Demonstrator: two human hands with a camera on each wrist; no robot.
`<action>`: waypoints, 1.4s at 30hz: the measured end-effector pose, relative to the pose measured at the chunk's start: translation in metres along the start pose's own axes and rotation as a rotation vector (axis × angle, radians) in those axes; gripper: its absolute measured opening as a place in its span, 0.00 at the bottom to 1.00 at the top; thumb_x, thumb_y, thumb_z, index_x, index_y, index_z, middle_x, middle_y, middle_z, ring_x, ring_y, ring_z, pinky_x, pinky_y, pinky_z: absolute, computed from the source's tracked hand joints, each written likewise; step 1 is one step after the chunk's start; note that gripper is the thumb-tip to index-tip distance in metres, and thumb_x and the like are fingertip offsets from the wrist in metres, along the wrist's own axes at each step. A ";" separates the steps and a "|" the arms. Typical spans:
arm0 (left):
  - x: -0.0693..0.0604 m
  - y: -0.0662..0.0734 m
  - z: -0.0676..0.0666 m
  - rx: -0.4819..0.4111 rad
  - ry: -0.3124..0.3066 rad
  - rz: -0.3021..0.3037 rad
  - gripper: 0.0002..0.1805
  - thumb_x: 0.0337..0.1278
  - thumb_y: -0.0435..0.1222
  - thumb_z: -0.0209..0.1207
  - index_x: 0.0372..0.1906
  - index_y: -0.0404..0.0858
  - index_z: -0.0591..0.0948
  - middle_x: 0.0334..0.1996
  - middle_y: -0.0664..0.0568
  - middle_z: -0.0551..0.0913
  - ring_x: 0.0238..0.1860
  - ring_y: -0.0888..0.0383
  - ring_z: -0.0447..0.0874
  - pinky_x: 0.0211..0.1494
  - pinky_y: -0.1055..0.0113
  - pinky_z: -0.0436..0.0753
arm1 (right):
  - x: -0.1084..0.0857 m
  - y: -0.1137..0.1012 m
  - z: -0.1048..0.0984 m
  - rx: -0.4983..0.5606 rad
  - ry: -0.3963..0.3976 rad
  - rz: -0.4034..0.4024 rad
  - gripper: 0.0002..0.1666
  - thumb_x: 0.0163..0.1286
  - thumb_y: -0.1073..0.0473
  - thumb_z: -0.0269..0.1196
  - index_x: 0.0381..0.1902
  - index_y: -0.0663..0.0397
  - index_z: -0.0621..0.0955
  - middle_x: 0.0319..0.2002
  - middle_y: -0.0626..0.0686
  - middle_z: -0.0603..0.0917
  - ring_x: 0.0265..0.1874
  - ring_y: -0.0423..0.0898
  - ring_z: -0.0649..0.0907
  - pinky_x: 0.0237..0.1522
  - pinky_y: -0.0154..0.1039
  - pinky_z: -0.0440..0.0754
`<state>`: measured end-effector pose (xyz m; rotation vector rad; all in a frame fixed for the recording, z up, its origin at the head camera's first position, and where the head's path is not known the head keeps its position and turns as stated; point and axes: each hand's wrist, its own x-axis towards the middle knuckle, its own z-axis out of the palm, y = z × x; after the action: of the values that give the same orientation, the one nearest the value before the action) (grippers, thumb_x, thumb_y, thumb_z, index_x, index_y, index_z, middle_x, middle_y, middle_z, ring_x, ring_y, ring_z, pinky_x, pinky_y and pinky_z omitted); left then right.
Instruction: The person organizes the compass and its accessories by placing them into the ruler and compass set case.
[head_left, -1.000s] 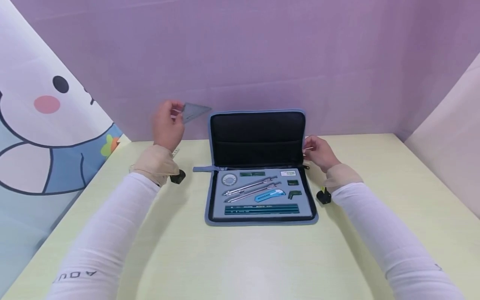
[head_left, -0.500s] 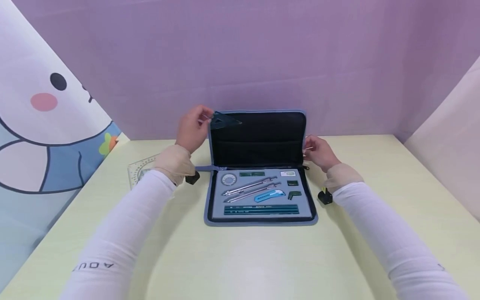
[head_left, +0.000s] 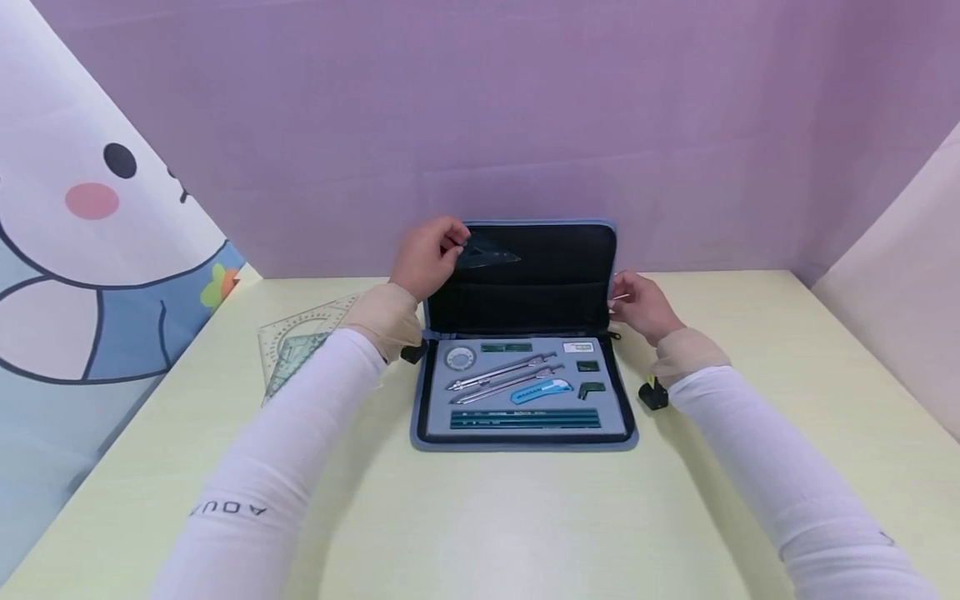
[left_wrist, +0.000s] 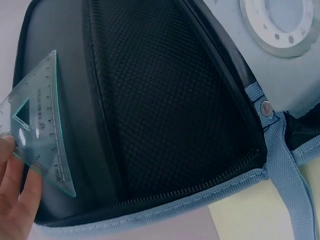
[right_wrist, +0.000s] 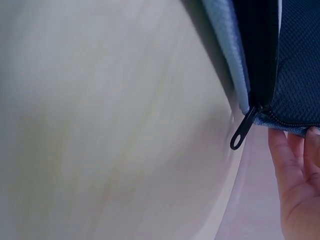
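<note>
Pinched in my left hand (head_left: pixel 427 258) is a small clear green set square (head_left: pixel 489 253). In the left wrist view the set square (left_wrist: pixel 46 145) lies in front of the lid's upper black panel, above the mesh pocket (left_wrist: pixel 165 100). The blue-edged zip case (head_left: pixel 525 444) stands open on the table, its black lid (head_left: pixel 517 308) upright. My right hand (head_left: pixel 647 310) grips the lid's right edge. In the right wrist view, the fingertips are at the blue piping near a black zip pull (right_wrist: pixel 241 131).
The case's grey tray holds pencils (head_left: pixel 525 419), compasses (head_left: pixel 501 375), a blue cutter (head_left: pixel 542 391), a white ring (head_left: pixel 460 358) and small green pieces. Left on the table (head_left: pixel 480 517) lie a clear protractor (head_left: pixel 272 340) and a greenish set square (head_left: pixel 296 354), partly behind my left arm.
My left hand has carried the set square rightward and slightly down, from left of the case to in front of its lid. The right hand stays at the lid's edge.
</note>
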<state>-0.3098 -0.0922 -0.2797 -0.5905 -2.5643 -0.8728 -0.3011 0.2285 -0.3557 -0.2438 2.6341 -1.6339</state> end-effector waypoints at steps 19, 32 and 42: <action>-0.004 -0.004 0.021 0.092 -0.154 -0.050 0.09 0.61 0.27 0.54 0.45 0.37 0.77 0.41 0.47 0.80 0.42 0.53 0.77 0.52 0.62 0.77 | -0.002 -0.001 0.000 -0.010 -0.015 -0.013 0.09 0.66 0.78 0.48 0.44 0.71 0.66 0.45 0.64 0.72 0.41 0.48 0.75 0.42 0.37 0.83; -0.010 -0.006 0.028 0.173 -0.213 -0.020 0.09 0.61 0.26 0.51 0.41 0.36 0.79 0.37 0.46 0.80 0.40 0.52 0.78 0.49 0.61 0.78 | -0.002 0.001 -0.002 -0.015 -0.011 -0.011 0.08 0.67 0.78 0.48 0.43 0.71 0.66 0.43 0.63 0.72 0.40 0.47 0.75 0.41 0.35 0.82; -0.011 0.001 0.031 0.341 -0.296 -0.021 0.09 0.61 0.29 0.51 0.42 0.38 0.80 0.40 0.46 0.81 0.40 0.51 0.80 0.49 0.60 0.79 | -0.002 0.001 -0.004 -0.041 -0.011 -0.006 0.07 0.67 0.77 0.48 0.43 0.71 0.66 0.45 0.64 0.72 0.43 0.50 0.75 0.44 0.39 0.83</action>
<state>-0.3064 -0.0746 -0.3069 -0.6258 -2.8974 -0.3569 -0.2994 0.2326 -0.3550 -0.2616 2.6630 -1.5769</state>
